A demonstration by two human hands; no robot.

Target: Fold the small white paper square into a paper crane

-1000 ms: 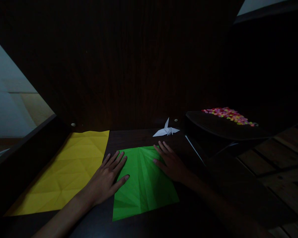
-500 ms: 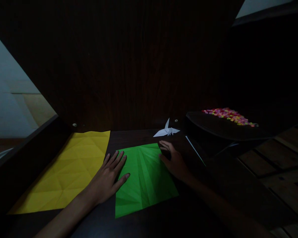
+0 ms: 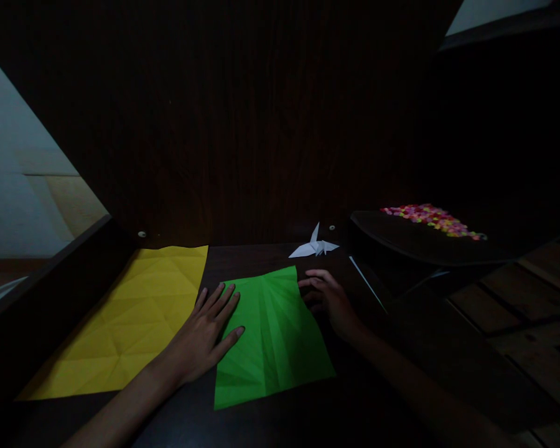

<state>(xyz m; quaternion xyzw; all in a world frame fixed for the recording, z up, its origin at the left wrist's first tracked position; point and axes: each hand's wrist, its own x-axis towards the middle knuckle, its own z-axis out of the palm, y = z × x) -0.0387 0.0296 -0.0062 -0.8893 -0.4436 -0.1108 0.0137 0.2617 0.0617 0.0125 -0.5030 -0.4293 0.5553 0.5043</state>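
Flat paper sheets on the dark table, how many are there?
2. The creased yellow paper sheet lies at the left; the creased green paper sheet lies in the middle, under the left hand, with the right hand at its far right corner. Dark areas may hide more.

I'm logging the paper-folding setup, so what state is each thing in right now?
green paper: unfolded, creased, flat on the table.
yellow paper: unfolded, creased, flat, untouched.
white paper crane: folded, standing behind the green sheet.
left hand: open, flat, pressing the green sheet's left edge.
right hand: fingers curled at the sheet's right far corner.
dark tray: holds small coloured pieces.
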